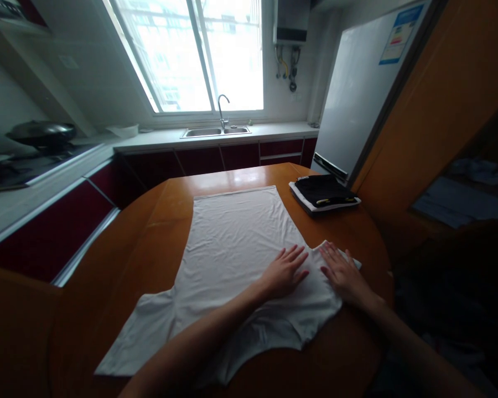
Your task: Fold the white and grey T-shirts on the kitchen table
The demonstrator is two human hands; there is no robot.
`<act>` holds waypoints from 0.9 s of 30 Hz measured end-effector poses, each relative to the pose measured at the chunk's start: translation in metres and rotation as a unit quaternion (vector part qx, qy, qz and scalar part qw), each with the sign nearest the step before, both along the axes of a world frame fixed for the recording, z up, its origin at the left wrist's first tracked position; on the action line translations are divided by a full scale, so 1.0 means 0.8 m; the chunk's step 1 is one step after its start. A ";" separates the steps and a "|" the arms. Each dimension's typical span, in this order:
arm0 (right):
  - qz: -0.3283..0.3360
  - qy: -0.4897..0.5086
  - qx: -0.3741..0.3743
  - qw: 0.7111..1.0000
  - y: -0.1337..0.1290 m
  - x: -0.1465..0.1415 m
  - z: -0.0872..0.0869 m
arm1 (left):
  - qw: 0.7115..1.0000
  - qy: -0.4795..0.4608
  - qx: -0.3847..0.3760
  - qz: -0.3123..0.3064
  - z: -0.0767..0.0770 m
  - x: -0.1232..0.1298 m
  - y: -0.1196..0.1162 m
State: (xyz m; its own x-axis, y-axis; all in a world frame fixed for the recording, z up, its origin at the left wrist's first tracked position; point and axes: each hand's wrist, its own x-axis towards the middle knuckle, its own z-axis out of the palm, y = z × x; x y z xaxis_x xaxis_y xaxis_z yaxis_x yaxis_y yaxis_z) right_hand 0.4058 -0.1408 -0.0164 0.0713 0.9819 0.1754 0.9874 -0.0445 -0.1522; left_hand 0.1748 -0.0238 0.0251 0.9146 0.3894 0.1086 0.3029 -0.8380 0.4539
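A white T-shirt (232, 237) lies spread on a round wooden table (149, 221), its hem toward the window and its neckline toward me. Light wrinkles run over its body. My left hand (285, 272) rests flat on the shirt near the right sleeve, fingers apart. Right beside it, my right hand (343, 275) lies flat over that sleeve, fingers stretched out, covering much of it. The other sleeve reaches out at the lower left. My left forearm hides part of the shirt's shoulder area.
A stack of folded dark and white clothes (326, 192) sits at the table's far right. Beyond are a counter with a double sink (203, 132), a stove with a lidded wok (41, 132) at left, and a fridge (357, 83) at right.
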 end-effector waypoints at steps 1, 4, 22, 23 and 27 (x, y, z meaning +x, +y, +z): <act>-0.018 0.002 0.017 1.000 -0.001 0.000 0.004 | 1.000 -0.002 -0.014 0.010 0.011 -0.004 0.004; -0.039 0.014 0.062 0.997 -0.003 -0.014 0.017 | 0.999 0.016 -0.033 0.015 0.045 -0.032 0.015; 0.243 0.093 0.038 0.965 0.020 -0.173 0.046 | 0.924 -0.075 0.061 0.370 0.006 -0.379 -0.061; 0.277 0.097 0.025 0.956 0.026 -0.193 0.048 | 0.923 -0.046 0.074 0.376 -0.001 -0.393 -0.055; 0.354 0.092 -0.035 0.930 0.041 -0.241 0.032 | 0.926 0.120 0.075 0.351 -0.017 -0.426 -0.050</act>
State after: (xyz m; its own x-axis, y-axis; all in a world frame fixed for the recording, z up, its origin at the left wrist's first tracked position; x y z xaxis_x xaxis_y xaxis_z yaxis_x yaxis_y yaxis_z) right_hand 0.2128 -0.1077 0.0090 -0.5751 0.8026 0.1585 0.7306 0.5911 -0.3419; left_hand -0.1660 -0.0636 0.0111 0.4470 0.8938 0.0360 0.8735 -0.4448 0.1978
